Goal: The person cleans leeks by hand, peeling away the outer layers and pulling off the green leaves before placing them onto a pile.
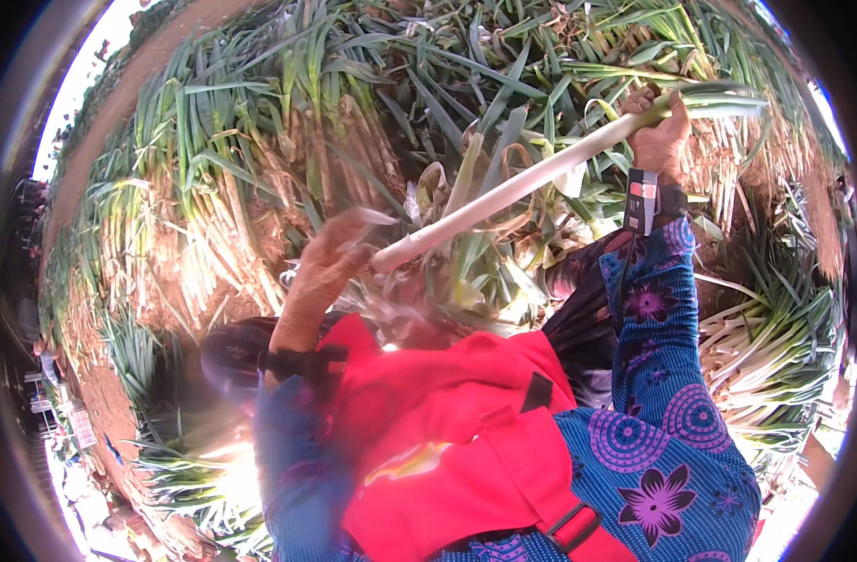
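A long green onion [513, 195] with a clean white stalk slants across the middle of the head view, its green top at the upper right. Around the stalk just below the leaves, the fingers of my right hand [657, 136] are closed. My left hand [327, 262] is beside the lower white end and smeared by motion. From its fingers sticks a pale pointed sliver [376, 216], too blurred to name. Whether the left fingers touch the stalk, I cannot tell. Loose leaves and peelings [489, 267] lie beneath the onion.
Heaped green onions [185, 234] with soil on their stalks spread across the far side and left. Paler onions lie in piles at the right [756, 347] and lower left [204, 468]. A red apron [428, 403] covers my lap. Bare brown ground [101, 403] borders the left.
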The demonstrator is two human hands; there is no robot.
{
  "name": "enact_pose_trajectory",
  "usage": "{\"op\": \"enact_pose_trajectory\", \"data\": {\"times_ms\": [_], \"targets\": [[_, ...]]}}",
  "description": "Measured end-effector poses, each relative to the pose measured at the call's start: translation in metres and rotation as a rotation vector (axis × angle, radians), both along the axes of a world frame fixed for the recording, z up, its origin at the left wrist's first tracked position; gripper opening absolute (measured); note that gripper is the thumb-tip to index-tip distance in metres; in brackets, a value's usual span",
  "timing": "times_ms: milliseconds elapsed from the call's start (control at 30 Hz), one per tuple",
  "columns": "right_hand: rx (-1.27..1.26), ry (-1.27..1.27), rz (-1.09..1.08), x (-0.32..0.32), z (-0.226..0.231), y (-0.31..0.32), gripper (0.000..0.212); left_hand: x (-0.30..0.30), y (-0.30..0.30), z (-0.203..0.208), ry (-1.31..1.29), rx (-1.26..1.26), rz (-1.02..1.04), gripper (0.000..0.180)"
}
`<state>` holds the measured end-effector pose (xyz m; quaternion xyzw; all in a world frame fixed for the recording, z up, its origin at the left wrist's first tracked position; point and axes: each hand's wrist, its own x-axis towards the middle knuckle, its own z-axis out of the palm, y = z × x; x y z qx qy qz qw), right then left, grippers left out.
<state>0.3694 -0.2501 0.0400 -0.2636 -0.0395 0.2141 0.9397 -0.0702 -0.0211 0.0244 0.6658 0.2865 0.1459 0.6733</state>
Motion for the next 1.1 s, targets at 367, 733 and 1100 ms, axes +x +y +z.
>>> {"op": "enact_pose_trajectory", "data": {"times_ms": [367, 733, 1100], "targets": [[0.371, -0.203, 0.369, -0.001, 0.012, 0.000, 0.036, 0.037, -0.020, -0.003, 0.166, -0.338, -0.553, 0.032], [0.341, -0.188, 0.350, -0.001, 0.014, 0.001, 0.041, 0.037, -0.032, -0.022, 0.229, -0.174, -0.548, 0.025], [0.126, -0.223, 0.171, -0.009, 0.018, 0.006, 0.038, 0.037, -0.041, -0.026, 0.271, 0.023, -0.438, 0.022]]}}
